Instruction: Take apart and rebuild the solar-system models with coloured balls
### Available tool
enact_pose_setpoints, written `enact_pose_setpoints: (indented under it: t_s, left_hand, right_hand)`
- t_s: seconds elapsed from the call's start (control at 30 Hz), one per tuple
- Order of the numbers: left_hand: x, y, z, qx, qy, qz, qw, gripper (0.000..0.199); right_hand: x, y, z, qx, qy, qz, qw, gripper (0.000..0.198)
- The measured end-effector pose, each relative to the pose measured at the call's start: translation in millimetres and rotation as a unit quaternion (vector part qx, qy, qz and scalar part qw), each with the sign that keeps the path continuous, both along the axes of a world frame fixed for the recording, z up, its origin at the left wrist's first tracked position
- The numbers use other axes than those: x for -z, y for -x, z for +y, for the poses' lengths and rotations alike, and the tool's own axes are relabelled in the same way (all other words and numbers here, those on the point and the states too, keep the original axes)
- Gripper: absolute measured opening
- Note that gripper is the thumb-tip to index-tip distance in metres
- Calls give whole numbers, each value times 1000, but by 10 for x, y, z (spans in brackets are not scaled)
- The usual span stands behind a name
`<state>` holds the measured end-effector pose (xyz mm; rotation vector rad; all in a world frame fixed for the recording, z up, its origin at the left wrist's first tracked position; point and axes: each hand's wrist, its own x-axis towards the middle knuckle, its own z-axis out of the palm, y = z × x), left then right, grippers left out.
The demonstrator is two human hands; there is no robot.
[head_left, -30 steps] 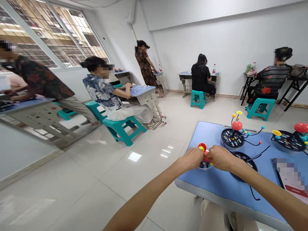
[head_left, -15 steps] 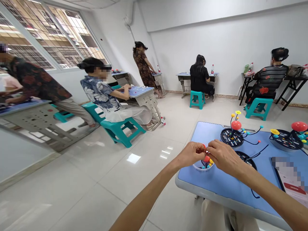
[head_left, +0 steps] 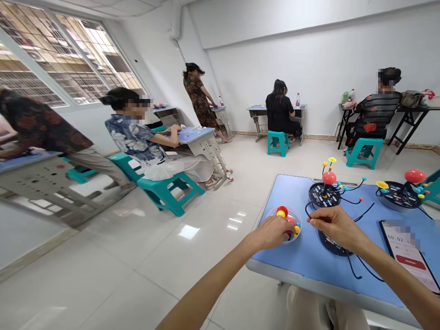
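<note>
My left hand [head_left: 275,231] reaches into a clear round bowl [head_left: 271,211] of small coloured balls and cups. Its fingers are bent together among the pieces, and their tips are hidden. A red cup [head_left: 282,210] with a yellow ball [head_left: 281,214] lies at the bowl's far side. My right hand [head_left: 330,224] is closed in a pinch on a black curved rod [head_left: 307,207]. Below it sits a round black base [head_left: 335,246] with printed labels, partly covered by the hand. Several black rods stick out from around this base.
Two solar system models [head_left: 325,195] [head_left: 400,195] with red balls stand at the far side of the blue table [head_left: 285,263]. A phone [head_left: 409,252] showing a timer lies at the right. Several people sit or stand at other desks beyond the tiled floor [head_left: 165,270].
My hands have moved apart. The left has gone down into the bowl; the right has shifted right, over the base, with a black rod in its pinch. The view has turned slightly.
</note>
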<state>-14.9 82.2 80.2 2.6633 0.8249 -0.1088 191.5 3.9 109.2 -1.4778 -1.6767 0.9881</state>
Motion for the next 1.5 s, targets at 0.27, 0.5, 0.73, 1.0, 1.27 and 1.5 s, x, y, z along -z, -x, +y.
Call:
enact_pose_setpoints:
  t_s: [0.27, 0.5, 0.73, 1.0, 1.27, 1.5]
  left_hand:
    - [33, -38, 26, -6, -22, 47, 999, 15]
    - [-131, 196, 134, -51, -17, -54, 997, 28]
    - [22, 98, 181, 39, -115, -88, 989, 26]
    - [245, -24, 235, 132, -155, -66, 977, 19]
    - [292, -95, 193, 154, -205, -45, 965, 9]
    - [177, -42, 335, 126, -114, -68, 983, 15]
  right_hand:
    - [-34, 1, -85, 18, 62, 79, 995, 18]
    - [-95, -125, -189, 42, 69, 7, 997, 27]
    - [-165, -178, -216, 70, 62, -54, 994, 30]
    - [-128, -84, -206, 54, 51, -71, 995, 32]
    - [-73, -109, -226, 54, 62, -70, 994, 29]
    - [-32, -176, -196, 99, 66, -29, 993, 25]
